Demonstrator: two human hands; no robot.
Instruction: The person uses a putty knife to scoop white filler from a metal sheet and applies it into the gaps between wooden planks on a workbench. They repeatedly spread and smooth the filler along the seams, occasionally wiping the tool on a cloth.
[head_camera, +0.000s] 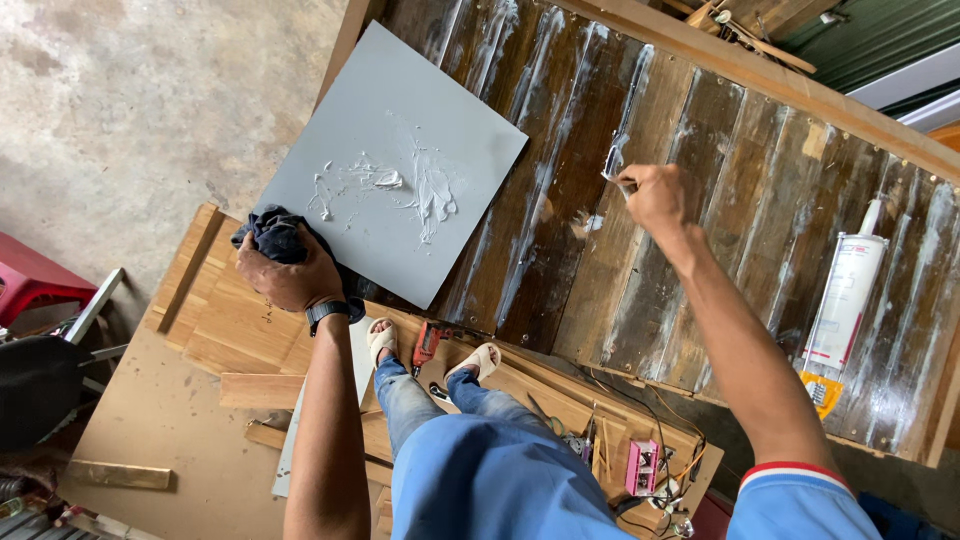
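1. Sealant cartridge (843, 295): white tube, red label band, yellow tip, lying on the slatted wooden panel (700, 210), far right
2. Left hand (290, 275): clenched on a dark cloth (272, 232) at the edge of the grey square board (400, 110), smeared with white filler
3. Right hand (655, 195): pinched on a small metal scraper (612, 163), blade against the dark, white-streaked slats

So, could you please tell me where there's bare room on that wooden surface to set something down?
Bare planks lie between the right hand and the caulk tube. The grey panel fills the left end, smeared with white paste; the left hand holds a dark rag there.
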